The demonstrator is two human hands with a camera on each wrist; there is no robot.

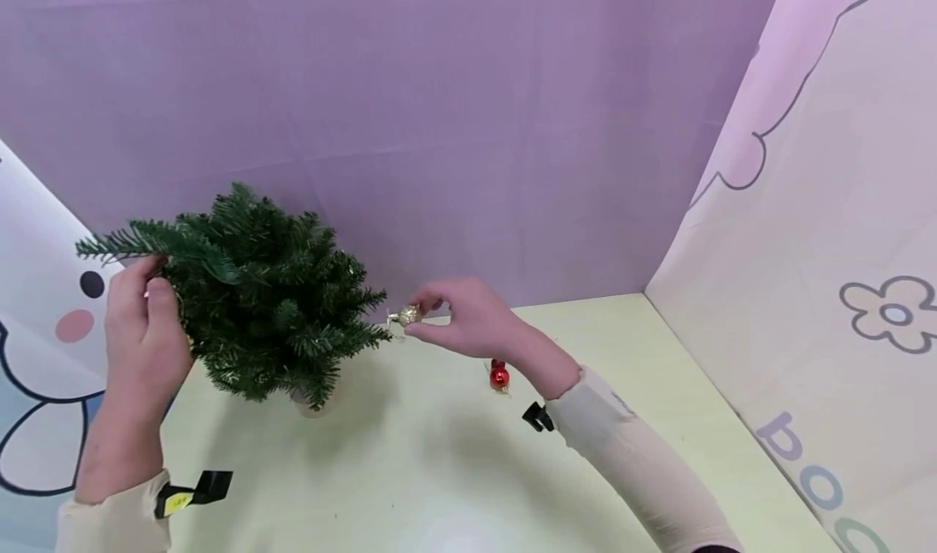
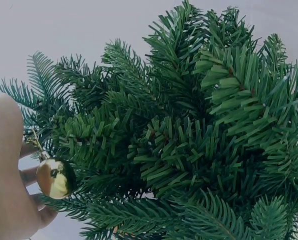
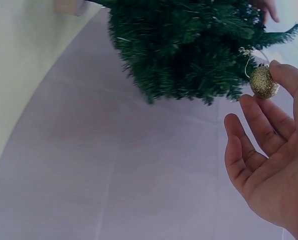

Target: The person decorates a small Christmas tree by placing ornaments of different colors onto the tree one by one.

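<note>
A small green artificial Christmas tree (image 1: pixel 271 293) leans over the table in a pale pot (image 1: pixel 313 407). At its left side my left hand (image 1: pixel 142 333) grips a branch, its fingers partly hidden by the needles. A shiny gold ball (image 2: pixel 56 178) with a thin loop hangs beside the left fingers. On the tree's other side, my right hand (image 1: pixel 468 317) pinches a glittery gold bauble (image 3: pixel 264 82) between thumb and fingertips. The bauble's thin hanging string (image 3: pixel 247 66) reaches toward the branch tips. In the head view, bauble and string are right by a right-hand branch tip.
Red baubles (image 1: pixel 499 376) lie on the pale yellow table (image 1: pixel 410 472), behind my right forearm. A purple cloth wall (image 1: pixel 454 130) stands behind the tree. Printed panels rise at the left and right (image 1: pixel 827 236).
</note>
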